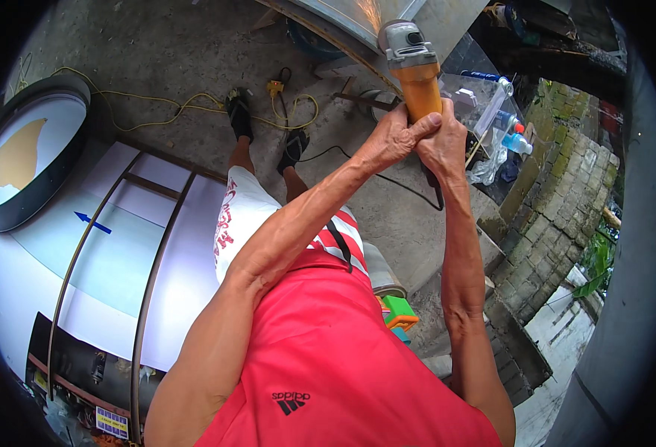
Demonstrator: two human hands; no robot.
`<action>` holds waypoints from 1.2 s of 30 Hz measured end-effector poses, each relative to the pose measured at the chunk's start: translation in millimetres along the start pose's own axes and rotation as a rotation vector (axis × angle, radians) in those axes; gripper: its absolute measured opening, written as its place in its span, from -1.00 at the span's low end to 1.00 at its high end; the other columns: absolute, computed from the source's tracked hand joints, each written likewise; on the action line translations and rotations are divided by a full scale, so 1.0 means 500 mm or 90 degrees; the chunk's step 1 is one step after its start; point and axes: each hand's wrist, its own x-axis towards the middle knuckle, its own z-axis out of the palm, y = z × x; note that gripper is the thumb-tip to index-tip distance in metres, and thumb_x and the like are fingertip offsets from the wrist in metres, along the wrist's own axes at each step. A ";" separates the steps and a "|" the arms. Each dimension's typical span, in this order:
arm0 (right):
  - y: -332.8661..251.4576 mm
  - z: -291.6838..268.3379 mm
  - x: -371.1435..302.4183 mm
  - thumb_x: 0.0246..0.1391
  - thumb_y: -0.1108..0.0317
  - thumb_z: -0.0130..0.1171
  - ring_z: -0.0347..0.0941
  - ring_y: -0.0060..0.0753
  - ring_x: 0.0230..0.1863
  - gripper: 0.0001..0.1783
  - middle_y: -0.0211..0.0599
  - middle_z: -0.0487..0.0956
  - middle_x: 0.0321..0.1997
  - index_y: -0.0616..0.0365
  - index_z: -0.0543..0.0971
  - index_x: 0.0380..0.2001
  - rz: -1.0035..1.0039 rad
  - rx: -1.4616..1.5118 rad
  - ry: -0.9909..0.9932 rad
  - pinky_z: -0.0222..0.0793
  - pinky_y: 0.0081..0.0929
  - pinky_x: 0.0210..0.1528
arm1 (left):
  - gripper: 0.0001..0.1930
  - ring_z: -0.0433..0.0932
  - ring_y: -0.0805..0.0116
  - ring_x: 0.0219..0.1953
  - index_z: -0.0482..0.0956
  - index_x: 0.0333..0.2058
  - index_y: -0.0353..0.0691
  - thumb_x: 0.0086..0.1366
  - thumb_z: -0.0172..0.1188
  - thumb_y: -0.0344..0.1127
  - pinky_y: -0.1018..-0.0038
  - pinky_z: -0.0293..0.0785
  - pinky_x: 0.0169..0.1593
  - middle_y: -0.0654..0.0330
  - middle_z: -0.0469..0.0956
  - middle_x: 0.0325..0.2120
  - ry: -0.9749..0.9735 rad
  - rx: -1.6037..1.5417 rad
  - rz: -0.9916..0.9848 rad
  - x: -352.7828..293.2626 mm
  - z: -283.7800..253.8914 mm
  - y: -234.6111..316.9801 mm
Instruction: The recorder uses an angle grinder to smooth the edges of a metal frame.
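Note:
An orange and grey angle grinder point(420, 83) points away from me at the top of the view. My left hand point(393, 141) is closed around the rear of its orange body, thumb lying across it. Beside it, my right hand point(443, 145) is wrapped round the same rear end, the fingers partly hidden. The grinder's disc meets a grey metal sheet point(451, 21), and orange sparks point(370, 12) fly up from the contact. From below my right hand a black cord point(410, 188) hangs and loops back over the floor.
A yellow extension cord point(183, 106) snakes over the concrete floor point(156, 45) to a yellow socket point(275, 87) near my feet. White panels with a metal frame point(150, 253) and a round dark-rimmed piece point(82, 89) lie left. Bottles point(516, 141) and clutter stand right, by a block wall point(566, 186).

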 end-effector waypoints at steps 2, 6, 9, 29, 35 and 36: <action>0.002 -0.002 0.002 0.00 0.31 0.26 0.62 0.24 -0.23 -0.62 0.18 0.63 -0.36 0.22 0.40 -0.16 -0.001 0.012 -0.004 0.53 -0.10 -0.24 | -0.24 0.49 0.33 0.02 0.38 0.14 -0.41 0.33 0.14 0.25 0.43 0.41 0.09 0.00 0.53 -0.03 0.010 -0.011 0.018 0.001 0.002 -0.002; 0.004 -0.007 0.007 0.00 0.28 0.30 0.63 0.22 -0.21 -0.58 0.17 0.63 -0.36 0.20 0.41 -0.12 -0.014 -0.002 -0.007 0.52 -0.14 -0.25 | -0.27 0.49 0.35 0.01 0.41 0.12 -0.41 0.34 0.14 0.23 0.43 0.40 0.08 0.02 0.55 -0.05 -0.005 -0.015 0.014 0.006 0.001 -0.005; 0.003 -0.006 0.013 -0.01 0.29 0.30 0.62 0.23 -0.20 -0.59 0.17 0.63 -0.35 0.21 0.41 -0.14 -0.005 0.001 -0.003 0.52 -0.12 -0.25 | -0.28 0.50 0.37 -0.01 0.41 0.11 -0.40 0.34 0.14 0.23 0.44 0.41 0.06 0.04 0.55 -0.07 0.005 0.002 0.013 0.011 -0.002 -0.004; 0.001 -0.018 -0.011 -0.05 0.30 0.33 0.66 0.09 -0.23 -0.59 0.12 0.65 -0.35 0.19 0.42 -0.16 0.023 0.024 0.017 0.55 -0.18 -0.22 | -0.29 0.60 0.19 -0.06 0.46 0.06 -0.42 0.30 0.19 0.21 0.34 0.49 0.03 -0.09 0.60 -0.12 0.007 0.030 0.008 0.000 0.009 0.009; 0.005 -0.023 -0.017 -0.05 0.32 0.34 0.67 0.08 -0.25 -0.59 0.10 0.65 -0.36 0.20 0.42 -0.17 0.028 0.040 0.010 0.55 -0.22 -0.23 | -0.28 0.57 0.27 -0.07 0.47 0.09 -0.39 0.31 0.17 0.23 0.39 0.48 0.00 -0.03 0.59 -0.11 -0.015 0.039 0.002 -0.001 0.013 0.004; 0.006 -0.021 -0.017 -0.05 0.32 0.33 0.66 0.09 -0.25 -0.59 0.11 0.65 -0.36 0.20 0.42 -0.17 0.022 0.043 0.003 0.55 -0.22 -0.24 | -0.28 0.57 0.27 -0.07 0.47 0.09 -0.39 0.31 0.17 0.23 0.39 0.48 0.00 -0.03 0.59 -0.11 -0.010 0.045 -0.005 -0.002 0.010 0.004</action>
